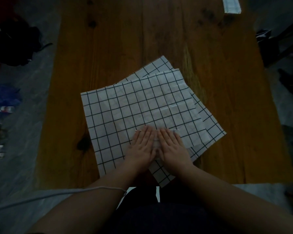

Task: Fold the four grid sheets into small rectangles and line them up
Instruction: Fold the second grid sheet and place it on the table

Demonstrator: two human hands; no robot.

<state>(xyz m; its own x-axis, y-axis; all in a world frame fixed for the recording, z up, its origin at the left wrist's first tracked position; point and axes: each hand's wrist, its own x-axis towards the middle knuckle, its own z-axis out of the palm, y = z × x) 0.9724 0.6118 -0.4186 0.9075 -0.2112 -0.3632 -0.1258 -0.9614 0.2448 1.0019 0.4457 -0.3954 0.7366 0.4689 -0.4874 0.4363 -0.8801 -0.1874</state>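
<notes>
Sheets lay fanned mid-table, still unfolded. At the pile's six o'clock we pressed left hand and right hand flat, fingers straight and together, on one small folded piece. Early going, we reckoned: nothing lined up.

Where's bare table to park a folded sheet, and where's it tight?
Widest bare wood on the table: the far half, beyond the grid sheets, short of the pale paper at the far right edge. A strip also runs left of the sheets. Crowded: near centre, where left hand and right hand press flat.
</notes>
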